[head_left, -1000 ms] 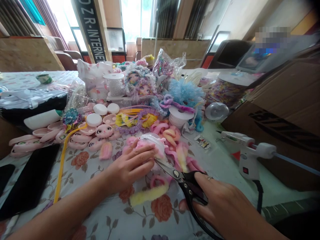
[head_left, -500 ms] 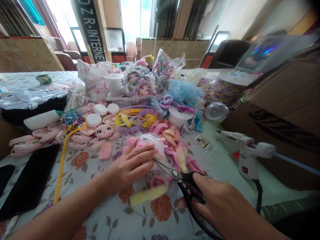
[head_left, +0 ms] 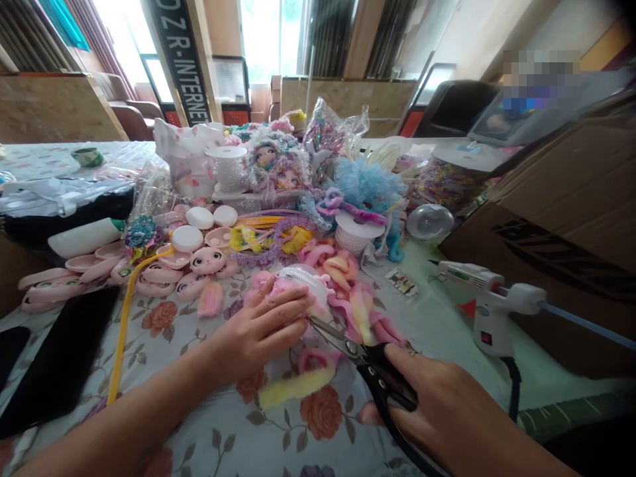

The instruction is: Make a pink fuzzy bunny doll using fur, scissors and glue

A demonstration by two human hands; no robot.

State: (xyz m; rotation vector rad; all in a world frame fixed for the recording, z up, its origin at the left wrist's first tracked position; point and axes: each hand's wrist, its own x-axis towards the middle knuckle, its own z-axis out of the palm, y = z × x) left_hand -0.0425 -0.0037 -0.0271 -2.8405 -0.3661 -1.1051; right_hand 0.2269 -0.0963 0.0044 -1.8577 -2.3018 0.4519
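Pink fluffy piece with white trim [head_left: 301,277], one: centre of frame, left hand [head_left: 271,324] laid over its near side (whether pinching, cannot tell). Scissors [head_left: 365,358], one pair: lower right of centre, handles gripped by right hand [head_left: 442,397], long axis slanting upper left, tips beside left fingertips.

Scissors [head_left: 352,347]: silver blades, black handles; I see them slanting up and to the left, tips at the near edge of the pink-and-white fuzzy piece [head_left: 304,278]. Blade opening: I cannot tell. Piece: rounded, pale on top, white trim curving across; partly hidden from me. Fuzzy strip [head_left: 298,387]: yellow end lies on the bench [head_left: 278,447], pink part curls nearer the scissors. Any join to the piece: unclear.
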